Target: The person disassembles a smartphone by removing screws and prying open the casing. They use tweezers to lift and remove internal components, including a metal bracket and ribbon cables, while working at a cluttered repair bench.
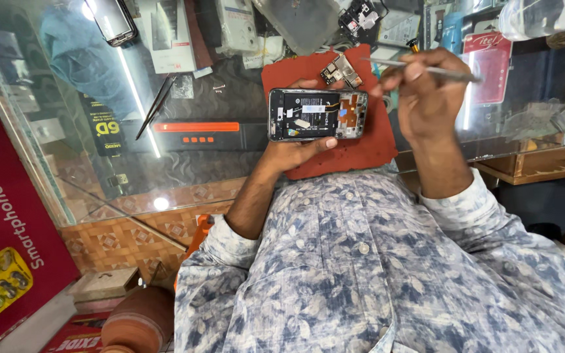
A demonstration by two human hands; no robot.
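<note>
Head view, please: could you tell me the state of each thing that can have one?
Phone: back cover off, insides exposed, held in left hand.
Tweezers: gripped in right hand, tips off the phone.
Circuit board: loose, lying on red mat.

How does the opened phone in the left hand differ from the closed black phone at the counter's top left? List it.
The opened phone with its back cover off shows its battery and circuit parts; the closed black phone shows only a glossy dark face. The opened phone is held in the left hand over a red mat; the closed phone lies on the glass counter. Both are rectangular handsets.
</note>
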